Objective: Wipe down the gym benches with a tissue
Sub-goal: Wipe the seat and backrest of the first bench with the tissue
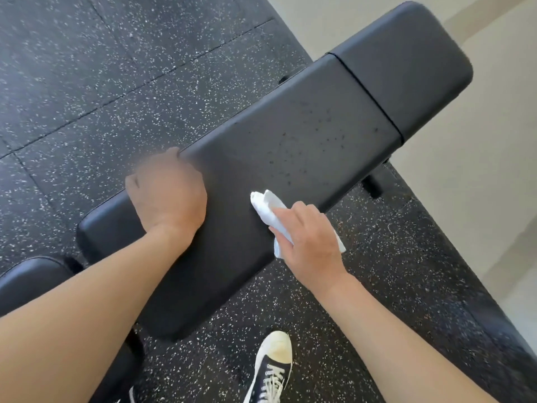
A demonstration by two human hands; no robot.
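We see the white tissue (268, 209) folded and lying against the near edge of the black bench pad (290, 146), pinched in the right hand (309, 242), whose fingers curl around it. The left hand (168, 196) rests on the pad's far edge; it is blurred, so we cannot tell how its fingers lie. Dark specks dot the pad toward the seam. Below, a dark sneaker (273, 370) with a pale toe stands on the speckled rubber floor (101, 82).
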